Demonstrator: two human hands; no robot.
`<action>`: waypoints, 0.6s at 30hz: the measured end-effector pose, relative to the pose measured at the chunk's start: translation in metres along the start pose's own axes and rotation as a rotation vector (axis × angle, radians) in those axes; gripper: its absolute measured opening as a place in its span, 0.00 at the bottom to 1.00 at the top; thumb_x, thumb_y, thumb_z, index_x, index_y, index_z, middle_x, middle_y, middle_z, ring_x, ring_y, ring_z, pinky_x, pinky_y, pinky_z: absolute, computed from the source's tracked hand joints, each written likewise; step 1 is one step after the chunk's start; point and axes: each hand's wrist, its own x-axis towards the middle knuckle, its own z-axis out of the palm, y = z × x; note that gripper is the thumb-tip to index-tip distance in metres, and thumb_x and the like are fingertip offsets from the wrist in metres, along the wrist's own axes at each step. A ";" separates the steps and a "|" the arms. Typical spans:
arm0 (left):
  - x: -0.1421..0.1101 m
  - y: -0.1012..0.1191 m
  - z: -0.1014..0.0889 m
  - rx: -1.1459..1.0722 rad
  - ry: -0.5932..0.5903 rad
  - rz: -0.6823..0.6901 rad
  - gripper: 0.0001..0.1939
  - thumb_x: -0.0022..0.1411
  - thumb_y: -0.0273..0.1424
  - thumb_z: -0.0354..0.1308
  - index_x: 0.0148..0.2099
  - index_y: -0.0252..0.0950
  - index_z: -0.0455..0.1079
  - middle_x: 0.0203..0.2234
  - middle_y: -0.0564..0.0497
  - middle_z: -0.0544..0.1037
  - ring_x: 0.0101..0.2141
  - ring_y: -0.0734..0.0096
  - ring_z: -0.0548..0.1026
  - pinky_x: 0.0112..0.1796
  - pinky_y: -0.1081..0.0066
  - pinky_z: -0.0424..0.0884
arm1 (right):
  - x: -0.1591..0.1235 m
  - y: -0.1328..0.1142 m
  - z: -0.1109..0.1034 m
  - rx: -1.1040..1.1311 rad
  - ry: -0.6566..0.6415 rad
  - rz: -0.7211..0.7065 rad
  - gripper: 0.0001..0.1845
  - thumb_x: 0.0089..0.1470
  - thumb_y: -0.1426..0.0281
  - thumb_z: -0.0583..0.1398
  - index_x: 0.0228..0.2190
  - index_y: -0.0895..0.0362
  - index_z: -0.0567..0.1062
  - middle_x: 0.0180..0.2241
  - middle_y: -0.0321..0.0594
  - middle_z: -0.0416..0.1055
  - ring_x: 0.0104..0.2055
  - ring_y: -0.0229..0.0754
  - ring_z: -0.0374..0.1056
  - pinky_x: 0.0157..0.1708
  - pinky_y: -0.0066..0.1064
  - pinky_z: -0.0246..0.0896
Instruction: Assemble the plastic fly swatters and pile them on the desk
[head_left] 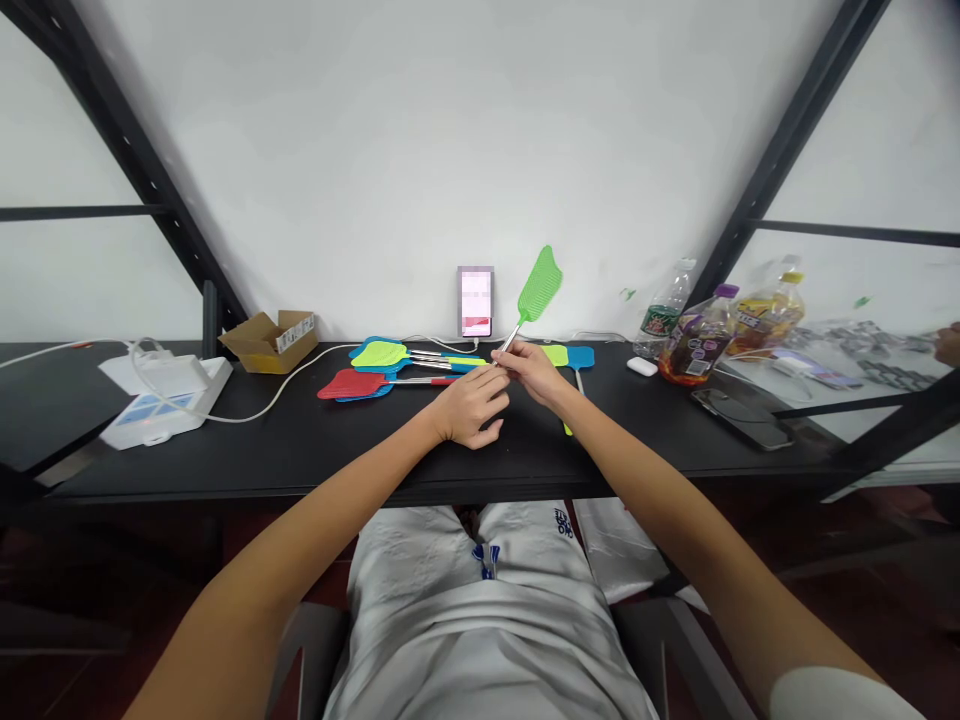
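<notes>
A green fly swatter with a metal rod is held up over the table, its head tilted up to the right. My right hand pinches the rod between thumb and fingers. Just below and to the left, my left hand is curled around the handle end, which its fingers hide. Left of my hands lies a pile of fly swatters: a yellow-green one, a red one and blue ones under them. Behind my right wrist lie a blue swatter and a yellow-green swatter.
A lit phone leans on the wall. On the black table are an open cardboard box, a white power strip with a cable, two bottles, a white earbud case and a dark phone.
</notes>
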 end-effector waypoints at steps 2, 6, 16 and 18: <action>0.000 0.001 0.004 0.029 0.058 -0.046 0.12 0.57 0.32 0.54 0.44 0.36 0.70 0.49 0.36 0.71 0.56 0.45 0.66 0.53 0.44 0.66 | 0.001 0.000 -0.003 -0.027 0.029 -0.024 0.20 0.42 0.56 0.70 0.25 0.56 0.70 0.21 0.30 0.63 0.23 0.32 0.57 0.25 0.27 0.53; 0.001 0.002 0.016 0.116 0.192 -0.219 0.17 0.61 0.27 0.51 0.53 0.34 0.66 0.53 0.34 0.68 0.57 0.47 0.66 0.52 0.46 0.67 | 0.003 -0.001 -0.007 -0.095 0.066 -0.083 0.22 0.45 0.53 0.69 0.23 0.56 0.68 0.18 0.30 0.62 0.21 0.32 0.56 0.24 0.27 0.52; 0.001 -0.004 0.018 0.218 -0.008 -0.514 0.15 0.72 0.34 0.42 0.44 0.34 0.68 0.36 0.41 0.76 0.39 0.58 0.75 0.41 0.62 0.66 | 0.001 0.002 -0.008 -0.368 0.058 -0.134 0.31 0.48 0.43 0.63 0.15 0.55 0.62 0.12 0.31 0.57 0.17 0.32 0.52 0.20 0.27 0.47; 0.001 -0.002 0.017 0.192 -0.046 -0.571 0.17 0.73 0.36 0.40 0.44 0.34 0.69 0.36 0.41 0.77 0.36 0.60 0.76 0.39 0.63 0.65 | 0.001 0.002 -0.009 -0.383 0.091 -0.113 0.32 0.50 0.42 0.61 0.15 0.55 0.62 0.12 0.32 0.57 0.17 0.32 0.53 0.20 0.27 0.48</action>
